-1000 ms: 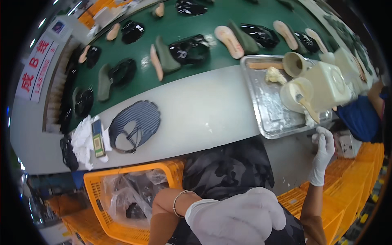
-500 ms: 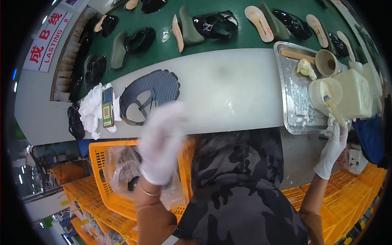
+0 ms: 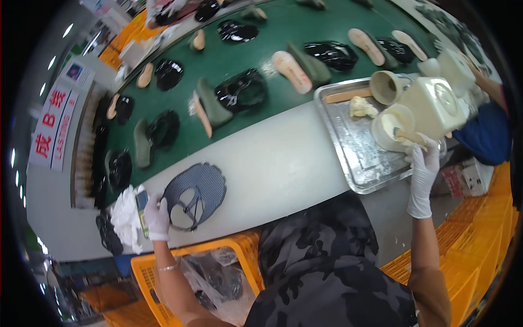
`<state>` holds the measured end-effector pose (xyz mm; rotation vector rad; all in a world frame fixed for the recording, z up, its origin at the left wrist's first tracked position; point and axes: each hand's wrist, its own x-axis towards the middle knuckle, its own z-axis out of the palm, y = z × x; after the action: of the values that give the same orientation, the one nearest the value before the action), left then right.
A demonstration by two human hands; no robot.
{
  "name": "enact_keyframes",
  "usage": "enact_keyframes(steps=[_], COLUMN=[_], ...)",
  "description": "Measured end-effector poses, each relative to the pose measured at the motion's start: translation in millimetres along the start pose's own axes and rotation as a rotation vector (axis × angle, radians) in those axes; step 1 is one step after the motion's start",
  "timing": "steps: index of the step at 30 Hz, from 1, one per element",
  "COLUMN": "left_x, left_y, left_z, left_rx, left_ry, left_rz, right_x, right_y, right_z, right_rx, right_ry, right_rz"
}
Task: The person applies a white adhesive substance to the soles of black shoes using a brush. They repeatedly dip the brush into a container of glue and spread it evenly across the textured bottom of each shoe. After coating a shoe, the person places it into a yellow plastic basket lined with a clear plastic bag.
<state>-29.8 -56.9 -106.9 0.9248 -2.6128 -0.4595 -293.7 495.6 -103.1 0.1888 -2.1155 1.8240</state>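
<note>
A dark blue patterned shoe upper (image 3: 212, 188) with crossing straps lies on the pale worktop. My left hand (image 3: 157, 219), in a white glove, bends its fingers at the upper's left edge, beside a phone (image 3: 142, 200) and crumpled white cloth (image 3: 125, 220). At the right, my gloved right hand (image 3: 424, 171) is closed on the wooden handle of a brush (image 3: 411, 137). The brush's other end rests inside a white pot (image 3: 383, 140) of creamy paste. This pot stands on a metal tray (image 3: 336, 147).
On the tray are a lump of cream-coloured paste (image 3: 362, 107), a wooden strip (image 3: 346, 96) and a tipped beige cup (image 3: 384, 87). A large plastic jug (image 3: 436, 109) stands beside them. Shoe parts and green lasts (image 3: 212, 103) fill the green belt (image 3: 180, 101). Below is an orange crate (image 3: 143, 272).
My left hand has moved left and forward to the shoe upper's edge. My right hand remains on the brush at the pot. The whole view has turned and shifted.
</note>
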Motion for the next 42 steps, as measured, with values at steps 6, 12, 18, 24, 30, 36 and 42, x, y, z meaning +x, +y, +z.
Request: enact_keyframes(steps=[6,12,18,24,30,36,42], left_x=[-2,-18,-45,-93,-107,-62,-40], left_y=[-32,9,112,197,195,214,215], left_z=[10,8,-4,35,40,21,40], left_rx=[-0.111,-0.781,-0.837,0.256,-0.125,0.257,0.352], left_ry=[-0.022,-0.101,0.223,0.159,-0.206,-0.253,-0.485], left_rz=[-0.002,-0.439,-0.186,0.912,0.86,0.883,0.841], right_x=[6,8,11,3,3,4,5], right_y=[1,-10,-15,-6,-4,-3,-10], right_z=[1,7,10,9,18,8,-10], right_rx=[0.345,0.32,0.328,0.13,-0.38,-0.437,-0.371], right_ry=[0.173,0.069,0.009,-0.028,-0.124,-0.175,-0.194], right_rz=[0.075,0.038,-0.096,-0.132,-0.448,-0.468,-0.643])
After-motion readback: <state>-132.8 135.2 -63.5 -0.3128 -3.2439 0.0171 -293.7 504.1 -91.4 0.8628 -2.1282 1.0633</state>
